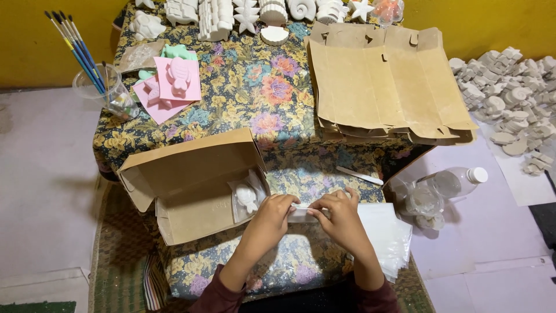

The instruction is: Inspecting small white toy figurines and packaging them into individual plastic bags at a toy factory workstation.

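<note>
Both hands (pixel 307 211) pinch a small clear plastic bag (pixel 301 213) beside an open cardboard box (pixel 191 185).

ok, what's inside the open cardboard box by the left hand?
The open cardboard box holds one white plaster figure in a clear bag, against its right wall. The rest of the floor looks bare; the raised lid hides the far corner.

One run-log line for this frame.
left hand + right hand: pinching small clear bag | open cardboard box: white figure inside
</note>
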